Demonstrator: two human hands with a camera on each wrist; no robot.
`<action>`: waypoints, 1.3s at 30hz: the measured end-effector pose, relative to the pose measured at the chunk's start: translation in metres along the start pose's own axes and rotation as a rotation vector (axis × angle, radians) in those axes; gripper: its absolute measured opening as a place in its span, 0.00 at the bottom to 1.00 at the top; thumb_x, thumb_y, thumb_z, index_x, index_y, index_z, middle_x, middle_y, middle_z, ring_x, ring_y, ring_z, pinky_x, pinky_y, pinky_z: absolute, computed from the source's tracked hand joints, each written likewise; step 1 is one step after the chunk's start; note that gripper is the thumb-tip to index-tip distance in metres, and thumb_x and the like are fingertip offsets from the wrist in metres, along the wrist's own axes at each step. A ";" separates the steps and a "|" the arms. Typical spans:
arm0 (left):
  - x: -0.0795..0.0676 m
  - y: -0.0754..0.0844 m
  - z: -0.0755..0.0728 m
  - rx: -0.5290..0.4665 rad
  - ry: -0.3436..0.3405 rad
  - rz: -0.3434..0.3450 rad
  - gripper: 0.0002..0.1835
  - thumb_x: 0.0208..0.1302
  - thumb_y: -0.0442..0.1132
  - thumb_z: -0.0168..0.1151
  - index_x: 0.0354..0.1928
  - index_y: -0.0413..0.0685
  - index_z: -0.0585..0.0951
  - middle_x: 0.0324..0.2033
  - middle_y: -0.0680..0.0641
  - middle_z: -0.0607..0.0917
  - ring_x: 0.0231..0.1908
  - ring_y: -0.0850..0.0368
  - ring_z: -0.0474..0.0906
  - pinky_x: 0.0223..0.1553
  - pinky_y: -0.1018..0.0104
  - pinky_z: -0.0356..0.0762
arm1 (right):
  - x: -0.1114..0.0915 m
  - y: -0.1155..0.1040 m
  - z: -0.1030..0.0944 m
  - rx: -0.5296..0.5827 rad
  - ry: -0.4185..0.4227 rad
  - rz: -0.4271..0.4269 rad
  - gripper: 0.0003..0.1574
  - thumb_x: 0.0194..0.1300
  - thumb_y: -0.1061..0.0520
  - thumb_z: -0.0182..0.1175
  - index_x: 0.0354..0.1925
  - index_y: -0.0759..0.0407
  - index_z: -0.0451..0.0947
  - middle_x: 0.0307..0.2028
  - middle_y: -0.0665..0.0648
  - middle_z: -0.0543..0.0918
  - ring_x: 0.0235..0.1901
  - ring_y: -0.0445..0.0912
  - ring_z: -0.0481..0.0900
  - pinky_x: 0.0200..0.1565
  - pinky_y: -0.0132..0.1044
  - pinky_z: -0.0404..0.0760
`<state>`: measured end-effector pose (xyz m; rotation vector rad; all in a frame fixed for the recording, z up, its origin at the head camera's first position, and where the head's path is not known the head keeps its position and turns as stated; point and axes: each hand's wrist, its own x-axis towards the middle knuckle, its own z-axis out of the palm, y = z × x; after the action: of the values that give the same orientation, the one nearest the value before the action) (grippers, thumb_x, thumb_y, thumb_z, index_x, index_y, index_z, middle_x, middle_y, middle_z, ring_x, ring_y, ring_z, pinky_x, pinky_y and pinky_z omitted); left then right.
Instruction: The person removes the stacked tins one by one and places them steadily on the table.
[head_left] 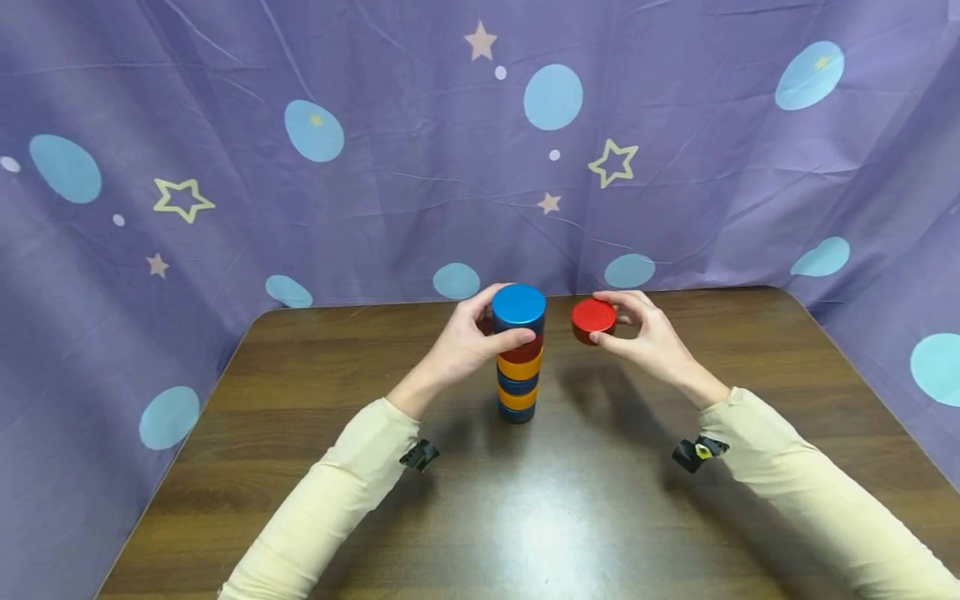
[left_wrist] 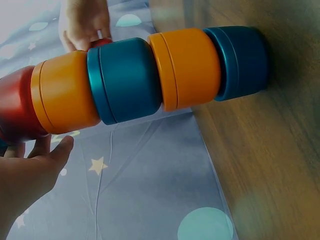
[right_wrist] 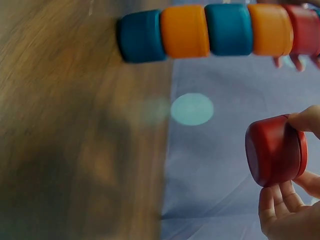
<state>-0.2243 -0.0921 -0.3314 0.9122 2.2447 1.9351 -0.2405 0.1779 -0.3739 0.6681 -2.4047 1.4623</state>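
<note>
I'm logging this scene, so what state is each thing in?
Stack of six round pieces: upright on the table.
Loose red piece: raised, apart from the stack.
Left grip: curled around the stack's upper part.
Right grip: pinching the loose red piece.
Curtain: hanging, creased.

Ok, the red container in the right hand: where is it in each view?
Head: right of centre, the red container is gripped by the right hand, apart from the stack.
Left wrist: upper left, only a sliver shows, the rest hidden behind the stack.
Right wrist: right side, a little below mid-height.
Shared landmark: the stack's bottom blue container, standing on the table.
</note>
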 end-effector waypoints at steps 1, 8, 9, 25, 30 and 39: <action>0.000 0.000 0.000 0.000 0.002 -0.002 0.52 0.41 0.73 0.67 0.60 0.39 0.73 0.48 0.42 0.81 0.44 0.48 0.78 0.47 0.54 0.78 | 0.001 0.004 0.001 0.000 -0.001 0.014 0.34 0.53 0.70 0.69 0.59 0.72 0.72 0.51 0.66 0.74 0.46 0.55 0.77 0.51 0.29 0.74; 0.000 -0.002 0.000 0.000 0.012 -0.009 0.53 0.40 0.73 0.67 0.60 0.39 0.73 0.48 0.41 0.81 0.44 0.49 0.78 0.47 0.54 0.78 | 0.003 0.031 0.009 0.026 -0.006 0.074 0.36 0.53 0.71 0.68 0.60 0.75 0.69 0.52 0.69 0.70 0.50 0.59 0.75 0.55 0.36 0.74; 0.000 -0.002 0.000 0.000 0.011 -0.010 0.53 0.40 0.73 0.67 0.60 0.39 0.73 0.48 0.41 0.81 0.44 0.49 0.78 0.47 0.54 0.78 | 0.003 0.036 0.012 0.031 -0.006 0.084 0.36 0.53 0.71 0.69 0.60 0.74 0.69 0.52 0.69 0.70 0.50 0.59 0.76 0.55 0.38 0.74; 0.001 -0.003 0.000 -0.025 -0.011 -0.020 0.52 0.42 0.71 0.69 0.60 0.38 0.72 0.49 0.40 0.81 0.46 0.47 0.78 0.48 0.54 0.77 | 0.006 0.089 0.041 0.020 -0.038 0.280 0.36 0.55 0.66 0.68 0.60 0.73 0.68 0.52 0.73 0.72 0.50 0.64 0.76 0.54 0.48 0.71; 0.000 -0.002 0.000 -0.015 -0.012 -0.019 0.52 0.42 0.72 0.68 0.60 0.38 0.72 0.49 0.40 0.80 0.46 0.46 0.78 0.48 0.54 0.78 | 0.013 0.088 0.047 0.067 -0.074 0.309 0.36 0.56 0.65 0.67 0.61 0.72 0.67 0.54 0.71 0.74 0.52 0.61 0.74 0.53 0.44 0.70; 0.000 -0.001 -0.001 -0.032 -0.022 -0.017 0.51 0.42 0.70 0.69 0.61 0.38 0.72 0.50 0.40 0.80 0.46 0.46 0.77 0.49 0.53 0.77 | 0.023 0.085 0.060 0.102 -0.098 0.313 0.36 0.57 0.65 0.67 0.62 0.69 0.67 0.56 0.70 0.73 0.52 0.62 0.73 0.55 0.48 0.69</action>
<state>-0.2252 -0.0925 -0.3317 0.9027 2.1960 1.9386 -0.3015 0.1520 -0.4574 0.4047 -2.6163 1.7186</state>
